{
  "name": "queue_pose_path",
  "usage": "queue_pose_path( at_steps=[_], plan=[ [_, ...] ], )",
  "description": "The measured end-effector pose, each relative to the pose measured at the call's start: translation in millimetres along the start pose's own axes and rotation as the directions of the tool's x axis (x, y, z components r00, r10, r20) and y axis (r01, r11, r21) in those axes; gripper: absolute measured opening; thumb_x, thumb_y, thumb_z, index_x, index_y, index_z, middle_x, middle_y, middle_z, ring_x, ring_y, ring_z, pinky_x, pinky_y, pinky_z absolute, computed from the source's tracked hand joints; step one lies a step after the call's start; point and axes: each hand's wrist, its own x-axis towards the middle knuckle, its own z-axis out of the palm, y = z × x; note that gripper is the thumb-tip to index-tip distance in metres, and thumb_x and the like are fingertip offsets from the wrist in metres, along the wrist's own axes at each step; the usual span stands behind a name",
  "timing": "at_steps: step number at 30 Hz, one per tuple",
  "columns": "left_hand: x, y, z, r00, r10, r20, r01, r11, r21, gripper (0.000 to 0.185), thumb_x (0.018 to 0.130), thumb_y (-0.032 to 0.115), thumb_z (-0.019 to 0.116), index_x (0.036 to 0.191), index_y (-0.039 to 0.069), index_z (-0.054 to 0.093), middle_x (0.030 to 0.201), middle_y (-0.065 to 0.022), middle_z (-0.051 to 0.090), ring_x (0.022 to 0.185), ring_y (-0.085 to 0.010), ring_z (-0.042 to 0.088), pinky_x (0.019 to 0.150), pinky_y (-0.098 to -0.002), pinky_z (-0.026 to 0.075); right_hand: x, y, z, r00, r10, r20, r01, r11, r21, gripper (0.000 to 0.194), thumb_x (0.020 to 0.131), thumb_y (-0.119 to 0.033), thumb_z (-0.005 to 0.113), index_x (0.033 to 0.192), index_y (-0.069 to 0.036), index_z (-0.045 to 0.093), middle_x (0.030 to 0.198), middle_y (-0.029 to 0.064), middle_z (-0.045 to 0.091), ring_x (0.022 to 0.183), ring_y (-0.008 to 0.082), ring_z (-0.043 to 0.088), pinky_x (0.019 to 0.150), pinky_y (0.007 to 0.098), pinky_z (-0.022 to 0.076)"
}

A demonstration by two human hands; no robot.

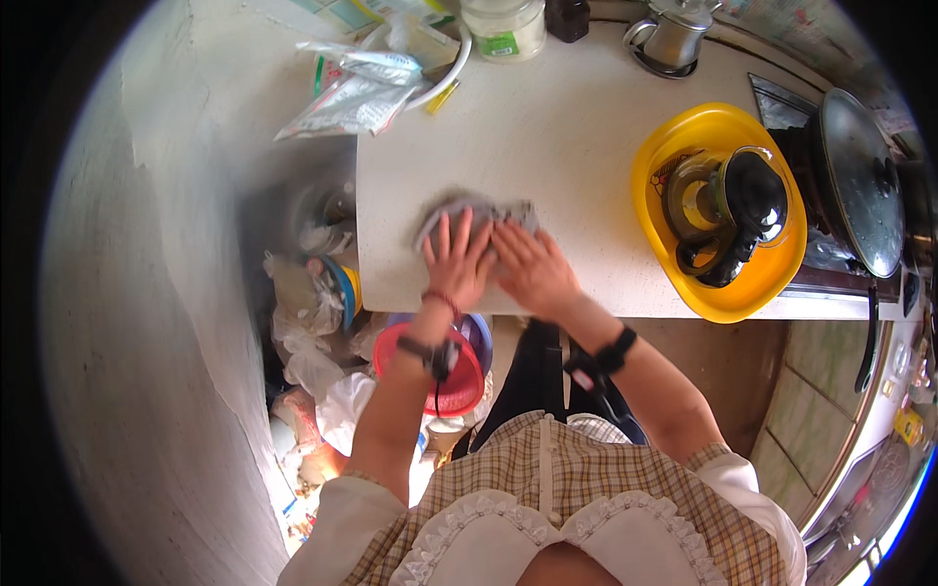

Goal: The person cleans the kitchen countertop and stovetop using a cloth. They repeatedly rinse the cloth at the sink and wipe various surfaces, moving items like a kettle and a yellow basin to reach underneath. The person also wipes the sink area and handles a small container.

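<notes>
A crumpled grey cloth (469, 207), blurred, lies on the white countertop (579, 132) near its front left part. My left hand (459, 258) holds it down with a flat palm and spread fingers. Beside it, my right hand (536, 272) presses the cloth's right part, fingers close together and pointing forward left. The fingertips of the two hands nearly meet. Much of the cloth is hidden under them. Each wrist carries a black strap with a small device.
To the right stands a yellow basin (722, 304) holding a glass pot with a black lid and handle. Beyond it is a lidded pan (857, 183). Plastic packets (359, 95), a jar (506, 29) and a metal pot (670, 36) line the back. Below the counter sits a red basin (462, 392).
</notes>
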Motion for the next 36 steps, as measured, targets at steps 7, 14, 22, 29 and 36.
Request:
queue_pose_path(
  at_steps=[7,14,22,29,36],
  plan=[
    [45.2,22.4,1.1,0.951,-0.297,0.081,0.307,0.937,-0.167,0.054,0.099,0.053,0.031,0.147,0.030,0.037,0.160,-0.0034,0.021,0.147,-0.0382,0.011,0.112,-0.0652,0.006,-29.1,26.3,-38.3,0.966,0.099,-0.238,0.008,0.912,0.409,0.036,0.085,-0.014,0.066,0.118,-0.003,0.061,0.126,0.0136,0.061,0.119,0.0322,0.056,0.098,0.0408,0.0451],
    [-20.8,86.2,1.0,0.922,-0.387,-0.017,0.304,0.751,-0.586,0.059,0.096,0.042,0.050,0.148,0.019,0.035,0.151,-0.0093,0.038,0.141,-0.0330,0.031,0.112,-0.0638,0.009,-222.5,81.8,-148.7,0.775,0.512,0.371,-0.632,0.637,0.441,0.021,0.090,-0.019,0.064,0.106,-0.007,0.070,0.095,0.0141,0.071,0.087,0.0273,0.068,0.078,0.0355,0.0531],
    [70.4,107.0,-7.7,0.900,-0.435,0.015,0.433,0.892,-0.132,0.052,0.092,0.055,0.048,0.142,0.041,0.043,0.158,-0.0072,0.022,0.144,-0.0450,0.010,0.104,-0.0763,0.004,-248.8,145.5,-215.2,0.539,0.764,0.354,-0.319,-0.204,0.926,0.052,0.096,-0.029,0.054,0.137,0.000,0.043,0.127,0.0163,0.058,0.105,0.0245,0.064,0.088,0.0392,0.0537],
    [58.1,112.9,-4.0,0.978,-0.191,0.080,0.198,0.975,-0.096,0.047,0.092,0.056,0.047,0.137,0.044,0.048,0.159,-0.0017,0.021,0.144,-0.0460,0.007,0.105,-0.0755,0.005,-204.3,163.5,-194.1,0.462,0.757,0.462,-0.260,-0.382,0.887,0.036,0.094,-0.015,0.052,0.127,0.001,0.050,0.122,0.0146,0.059,0.110,0.0301,0.062,0.090,0.0428,0.0540],
    [-19.4,25.9,-12.3,0.840,-0.528,0.128,0.538,0.840,-0.065,0.054,0.092,0.060,0.045,0.143,0.044,0.039,0.162,0.0005,0.013,0.147,-0.0404,0.003,0.106,-0.0733,0.003,-191.9,143.9,-186.9,0.609,0.715,0.343,-0.214,-0.268,0.939,0.038,0.088,-0.001,0.048,0.125,0.004,0.048,0.117,0.0185,0.060,0.104,0.0341,0.065,0.083,0.0409,0.0582]
  ],
)
